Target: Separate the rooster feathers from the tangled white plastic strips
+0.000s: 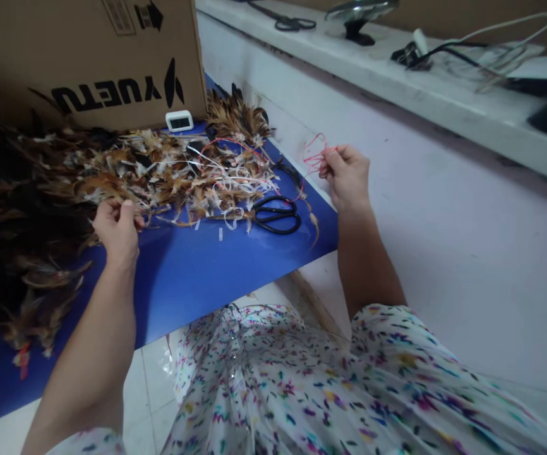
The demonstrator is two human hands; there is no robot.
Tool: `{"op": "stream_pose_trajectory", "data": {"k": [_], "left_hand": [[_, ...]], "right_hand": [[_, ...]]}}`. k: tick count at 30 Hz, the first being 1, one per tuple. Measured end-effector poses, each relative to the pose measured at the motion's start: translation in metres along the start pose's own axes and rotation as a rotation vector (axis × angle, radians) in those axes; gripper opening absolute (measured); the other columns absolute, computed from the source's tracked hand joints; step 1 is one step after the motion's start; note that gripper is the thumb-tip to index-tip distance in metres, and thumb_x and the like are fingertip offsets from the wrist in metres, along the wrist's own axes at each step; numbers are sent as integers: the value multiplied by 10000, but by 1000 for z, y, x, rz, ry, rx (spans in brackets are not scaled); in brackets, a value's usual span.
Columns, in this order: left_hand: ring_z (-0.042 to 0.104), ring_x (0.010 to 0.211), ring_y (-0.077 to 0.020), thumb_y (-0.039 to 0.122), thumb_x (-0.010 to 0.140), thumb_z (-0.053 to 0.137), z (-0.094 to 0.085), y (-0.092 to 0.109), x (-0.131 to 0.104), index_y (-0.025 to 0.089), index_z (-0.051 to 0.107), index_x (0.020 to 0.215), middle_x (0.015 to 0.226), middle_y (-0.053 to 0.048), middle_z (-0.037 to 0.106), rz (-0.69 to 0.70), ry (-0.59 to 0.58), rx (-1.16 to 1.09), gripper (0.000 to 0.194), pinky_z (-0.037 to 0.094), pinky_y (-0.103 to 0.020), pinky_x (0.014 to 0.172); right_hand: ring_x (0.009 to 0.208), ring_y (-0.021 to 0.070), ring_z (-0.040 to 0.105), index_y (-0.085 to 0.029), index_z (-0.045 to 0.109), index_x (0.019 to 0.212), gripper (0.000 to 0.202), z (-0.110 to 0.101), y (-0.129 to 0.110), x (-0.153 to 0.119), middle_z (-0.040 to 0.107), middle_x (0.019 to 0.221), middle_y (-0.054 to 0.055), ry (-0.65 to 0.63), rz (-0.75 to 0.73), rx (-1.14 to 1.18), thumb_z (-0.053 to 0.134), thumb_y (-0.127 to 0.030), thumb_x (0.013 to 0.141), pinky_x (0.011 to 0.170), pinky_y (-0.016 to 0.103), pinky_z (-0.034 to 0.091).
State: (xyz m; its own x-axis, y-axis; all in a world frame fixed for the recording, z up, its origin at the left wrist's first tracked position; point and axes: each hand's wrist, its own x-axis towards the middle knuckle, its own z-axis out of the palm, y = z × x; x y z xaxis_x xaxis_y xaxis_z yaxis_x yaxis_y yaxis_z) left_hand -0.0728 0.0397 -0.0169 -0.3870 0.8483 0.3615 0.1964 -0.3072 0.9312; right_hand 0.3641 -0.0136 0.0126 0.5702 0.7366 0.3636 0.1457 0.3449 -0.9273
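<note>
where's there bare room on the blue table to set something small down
Bare: the blue tabletop between the left hand and black-handled scissors, down to the front edge. Crowded: behind, with feathers and white ribbon.

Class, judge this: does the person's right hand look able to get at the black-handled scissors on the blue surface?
Probably yes: the handles face the right hand and lie mostly uncovered, with the feathers mainly beyond them. The red string in its fingers might get in the way.

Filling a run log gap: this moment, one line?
right hand: holds red string | left hand: at feathers | scissors: on blue table
</note>
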Motion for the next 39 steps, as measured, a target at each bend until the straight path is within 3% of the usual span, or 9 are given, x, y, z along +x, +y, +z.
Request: {"op": "stream_pose_trajectory", "data": {"k": [4, 11, 16, 19, 21, 25, 28, 32, 39], "left_hand": [[460, 353, -77, 90, 826, 572, 2, 4, -3, 165, 488, 809, 525, 82, 536, -29, -7, -13, 115, 329, -192, 352], [484, 362, -77, 241, 802, 707, 10, 8, -17, 202, 490, 763, 517, 84, 532, -164, -154, -233, 224, 305, -187, 340], [473, 364, -72, 456, 654, 862, 14, 8, -25, 213, 482, 718, 476, 97, 464, -242, -280, -321, 455, 289, -182, 350], [464, 364, -72, 463, 644, 877, 16, 12, -29, 213, 476, 706, 469, 98, 445, -292, -320, -349, 477, 294, -181, 356], [467, 374, -71, 436, 654, 878, 17, 15, -32, 210, 478, 706, 478, 94, 451, -309, -351, -368, 463, 301, -176, 360], [481, 389, -80, 447, 644, 882, 18, 18, -37, 202, 499, 719, 492, 82, 472, -314, -407, -369, 460, 297, -175, 351], [481, 390, -83, 464, 617, 893, 18, 18, -38, 199, 512, 718, 501, 69, 506, -305, -403, -364, 475, 294, -176, 345], [497, 409, -74, 446, 587, 903, 19, 17, -39, 194, 506, 729, 616, 22, 633, -314, -393, -374, 491, 311, -173, 349], [485, 403, -63, 376, 606, 888, 19, 13, -39, 184, 507, 726, 622, 11, 664, -329, -378, -338, 443, 335, -168, 364]], "right_hand": [[498, 58, 470, -177, 604, 725, 137, -6, 15, -12, 548, 565, -63, -25, -10, -165, 663, -224, 839, 513, 177, 395], [793, 183, 636, -191, 759, 892, 185, 4, 6, -27, 734, 870, 51, -496, -360, -694, 641, -166, 753, 839, 367, 514], [1001, 285, 640, -212, 750, 880, 171, 32, -25, -48, 714, 870, 94, -366, -572, -689, 580, -230, 878, 1044, 557, 424], [1067, 271, 631, -227, 741, 949, 178, 67, -43, -71, 727, 991, 100, -411, -600, -526, 571, -274, 920, 1057, 528, 443], [1153, 241, 619, -248, 714, 1090, 212, 96, -46, -87, 714, 1161, 80, -577, -536, -392, 616, -287, 906, 1081, 489, 454], [1234, 237, 601, -216, 573, 1346, 641, 157, -29, -113, 585, 1419, 120, -906, -325, -177, 795, -268, 747, 1035, 418, 503], [878, 153, 681, -160, 521, 1387, 701, 185, -11, -122, 704, 1121, 93, -1068, -50, -141, 791, -223, 743, 807, 300, 543], [552, 59, 458, -107, 703, 946, 158, 187, -4, -122, 546, 605, -59, -1112, 58, -135, 646, -235, 873, 580, 208, 373], [448, 33, 312, -126, 697, 839, 250, 173, -3, -114, 426, 513, -96, -952, 332, 167, 689, -374, 869, 429, 194, 211]]}}
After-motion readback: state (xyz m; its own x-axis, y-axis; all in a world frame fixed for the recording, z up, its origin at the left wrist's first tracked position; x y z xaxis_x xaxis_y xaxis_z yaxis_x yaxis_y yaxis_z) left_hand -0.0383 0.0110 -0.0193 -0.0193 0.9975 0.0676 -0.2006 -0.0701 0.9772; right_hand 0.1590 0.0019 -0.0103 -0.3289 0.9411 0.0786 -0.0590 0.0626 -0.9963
